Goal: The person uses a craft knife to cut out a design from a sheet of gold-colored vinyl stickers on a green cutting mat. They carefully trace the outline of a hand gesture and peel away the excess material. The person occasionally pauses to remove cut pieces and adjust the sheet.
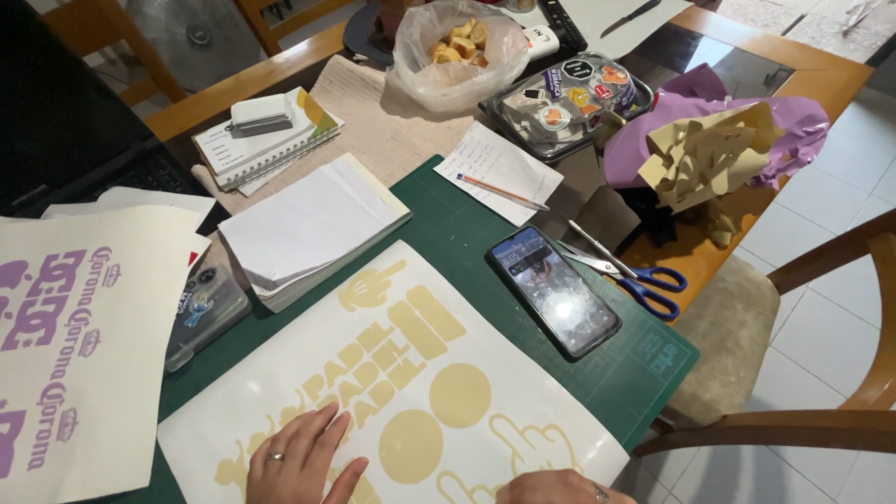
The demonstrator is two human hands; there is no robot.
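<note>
L hand (301, 457) flat, fingers spread, palm down on white sheet w/ yellow cut shapes (411, 373), lower-left part. R hand (560, 487) at sheet's bottom edge, mostly cropped; closure can't tell. Sheet on green mat (644, 359), long axis diagonal, running up-left from hands. L nearer the yellow shapes.

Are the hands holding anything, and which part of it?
Nothing is gripped. The left hand lies flat on the white sheet with yellow shapes, pressing near its lower edge. The right hand rests on the same sheet's bottom edge.
</note>
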